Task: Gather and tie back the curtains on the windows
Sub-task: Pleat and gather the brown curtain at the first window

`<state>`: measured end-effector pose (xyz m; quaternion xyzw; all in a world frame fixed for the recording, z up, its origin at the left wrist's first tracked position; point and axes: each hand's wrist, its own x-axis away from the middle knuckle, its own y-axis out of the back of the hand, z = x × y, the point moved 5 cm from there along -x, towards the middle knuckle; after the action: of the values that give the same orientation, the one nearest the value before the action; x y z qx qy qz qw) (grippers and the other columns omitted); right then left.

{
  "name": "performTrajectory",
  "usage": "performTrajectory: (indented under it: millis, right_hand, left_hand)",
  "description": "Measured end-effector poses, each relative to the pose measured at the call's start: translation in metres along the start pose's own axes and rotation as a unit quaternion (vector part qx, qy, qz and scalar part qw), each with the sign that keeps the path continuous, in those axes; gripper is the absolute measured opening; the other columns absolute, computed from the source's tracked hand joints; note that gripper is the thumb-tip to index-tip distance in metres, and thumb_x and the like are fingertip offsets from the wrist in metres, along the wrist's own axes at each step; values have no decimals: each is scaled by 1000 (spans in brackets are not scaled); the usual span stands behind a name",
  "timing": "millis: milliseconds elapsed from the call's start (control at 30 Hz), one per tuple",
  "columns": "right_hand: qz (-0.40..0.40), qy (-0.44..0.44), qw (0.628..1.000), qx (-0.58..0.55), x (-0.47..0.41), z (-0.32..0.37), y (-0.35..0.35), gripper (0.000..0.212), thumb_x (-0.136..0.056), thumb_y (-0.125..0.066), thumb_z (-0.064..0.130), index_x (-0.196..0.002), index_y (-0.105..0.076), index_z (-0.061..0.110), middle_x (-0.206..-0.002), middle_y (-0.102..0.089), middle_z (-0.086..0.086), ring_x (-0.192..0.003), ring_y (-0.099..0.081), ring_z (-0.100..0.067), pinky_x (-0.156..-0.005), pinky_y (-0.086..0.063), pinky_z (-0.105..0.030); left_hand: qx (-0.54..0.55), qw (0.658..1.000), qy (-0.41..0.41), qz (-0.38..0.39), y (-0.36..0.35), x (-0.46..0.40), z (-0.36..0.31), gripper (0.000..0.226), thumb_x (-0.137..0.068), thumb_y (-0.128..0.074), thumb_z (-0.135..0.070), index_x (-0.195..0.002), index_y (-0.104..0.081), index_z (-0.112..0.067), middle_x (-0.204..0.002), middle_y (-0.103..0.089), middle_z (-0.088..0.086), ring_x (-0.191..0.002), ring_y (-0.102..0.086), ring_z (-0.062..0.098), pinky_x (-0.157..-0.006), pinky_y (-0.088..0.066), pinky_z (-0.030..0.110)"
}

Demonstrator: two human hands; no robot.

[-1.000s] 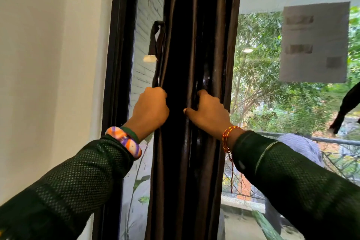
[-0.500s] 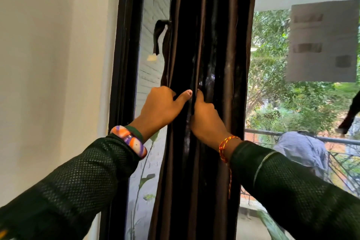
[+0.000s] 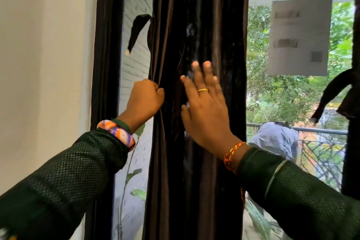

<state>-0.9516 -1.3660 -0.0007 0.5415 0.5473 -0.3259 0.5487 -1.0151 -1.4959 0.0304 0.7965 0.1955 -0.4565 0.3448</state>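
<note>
A dark brown curtain [image 3: 198,25] hangs gathered into a narrow column of folds in front of the window. My left hand [image 3: 146,99] grips the curtain's left edge in a fist at mid height. My right hand [image 3: 206,107] lies flat with straight fingers against the front folds, a little blurred. A dark tie-back strap [image 3: 136,31] with a pale tip hangs loose from the curtain's left side, above my left hand. At the far right a second dark curtain [image 3: 352,142] hangs with its own strap [image 3: 327,95] dangling.
A black window frame [image 3: 105,64] runs down beside a pale wall [image 3: 42,64] on the left. Through the glass [image 3: 272,103] are trees, a balcony railing and a person in a light shirt. A grey blurred patch sits on the pane at the upper right.
My right hand has let go of the folds and opened flat against the curtain. My left thumb has folded back into a fist on the edge. The view has shifted left.
</note>
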Motion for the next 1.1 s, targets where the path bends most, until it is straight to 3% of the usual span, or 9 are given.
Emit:
performTrajectory:
  millis: [67, 167, 267, 400, 567, 733, 933, 1000, 1100]
  right_hand:
    - [0, -65, 998, -6, -4, -15, 2, 78, -75, -62, 6, -146, -29, 7, -156, -10, -19, -145, -6, -33, -118, -13, -45]
    - [82, -148, 979, -118, -5, -29, -1, 90, -83, -57, 7, -150, 4, 9, -159, 8, -11, -142, -24, -29, -108, -35, -38]
    - [112, -205, 955, -180, 2, -36, -10, 91, -85, -55, 7, -149, 9, 10, -156, -19, -15, -130, -42, -34, -101, -42, -41]
    - [160, -266, 926, -213, 13, -41, -29, 82, -84, -52, 6, -151, -4, 16, -120, -58, -22, -107, -58, -40, -90, -49, -46]
    - [238, -211, 927, -197, 26, -15, -37, 90, -86, -50, 5, -150, 11, 22, -121, -57, -22, -106, -59, -39, -86, -48, -40]
    - [261, -169, 924, -222, 30, 13, -39, 93, -86, -44, 0, -146, 24, 23, -126, -50, -26, -103, -56, -43, -80, -45, -43]
    - [309, -101, 909, -262, 41, 21, -40, 88, -86, -50, 10, -150, 10, 20, -136, -46, -23, -114, -54, -39, -91, -46, -43]
    - [272, -71, 928, -245, 37, 17, -30, 80, -89, -53, 17, -151, -2, 17, -154, -25, -15, -134, -39, -31, -106, -39, -42]
    - [43, -4, 991, -126, 18, 3, 0, 74, -79, -60, 4, -146, -28, 8, -156, -10, -20, -143, -19, -34, -113, -30, -44]
  left_hand:
    - [-7, 1000, -6, -9, 2, 1, 4, 40, -90, -53, -14, -55, -44, 2, -48, -38, 13, -56, -48, 30, -61, -45, 41]
    - [-8, 1000, -14, -13, 2, 4, 5, 40, -92, -52, -15, -56, -46, 1, -50, -38, 9, -58, -50, 31, -63, -46, 39]
    - [-16, 999, -30, -13, 2, 6, 3, 39, -92, -50, -16, -57, -48, 1, -51, -39, 7, -59, -51, 33, -63, -49, 40]
    - [-22, 999, -49, -6, 1, 9, -5, 41, -91, -52, -16, -53, -41, -5, -53, -40, 7, -66, -55, 37, -61, -43, 37]
    - [39, 996, -81, -5, -4, 16, -18, 23, -85, -56, -9, -73, -61, 10, -68, -61, 24, -66, -59, 34, -63, -51, 40]
    - [123, 990, -70, -4, -9, 19, -35, 44, -94, -50, -28, -65, -62, 3, -54, -55, 15, -51, -51, 24, -56, -43, 34]
    - [65, 996, -62, -28, -8, 15, -21, 33, -88, -55, -15, -68, -61, 10, -60, -57, 22, -52, -49, 26, -57, -44, 37]
    - [41, 996, -60, -44, -4, 13, -9, 36, -86, -49, -18, -64, -58, 10, -60, -57, 24, -55, -52, 32, -58, -46, 39]
    - [19, 996, -55, -62, 0, 11, 6, 40, -79, -41, -23, -61, -55, 11, -60, -56, 29, -59, -56, 39, -59, -46, 46]
